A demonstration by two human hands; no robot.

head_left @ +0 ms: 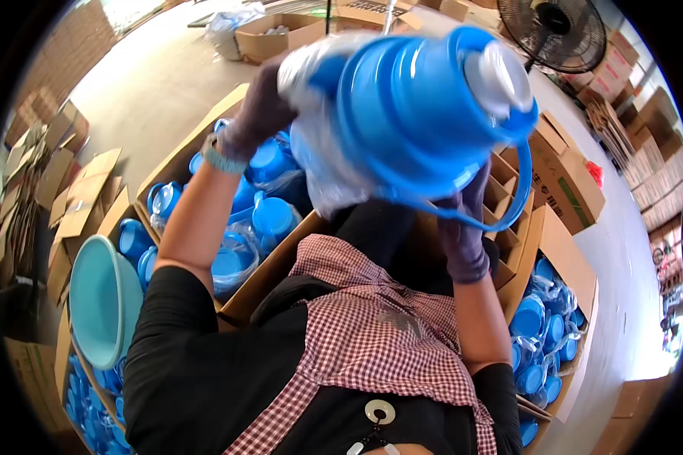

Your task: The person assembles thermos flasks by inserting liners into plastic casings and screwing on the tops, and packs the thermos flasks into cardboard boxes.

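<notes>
A large blue jug [410, 114] with ridged sides, a white cap and a blue carrying strap is held up tilted in front of me, slightly blurred. Clear plastic bag [322, 144] covers its left end. My left hand [262, 114], in a dark glove, grips that wrapped end. Under the jug near the strap, my right hand [465, 224], also gloved, holds it; the jug hides part of its fingers. Below my left arm stands a carton with several blue lidded containers [275, 216] in clear bags.
A divided carton [508, 189] stands by my right hand. Right of it, another box holds bagged blue pieces [542, 334]. A turquoise basin [106, 303] rests on boxes at left. Flattened cardboard [87, 193] leans nearby. A fan [554, 30] stands at the back right.
</notes>
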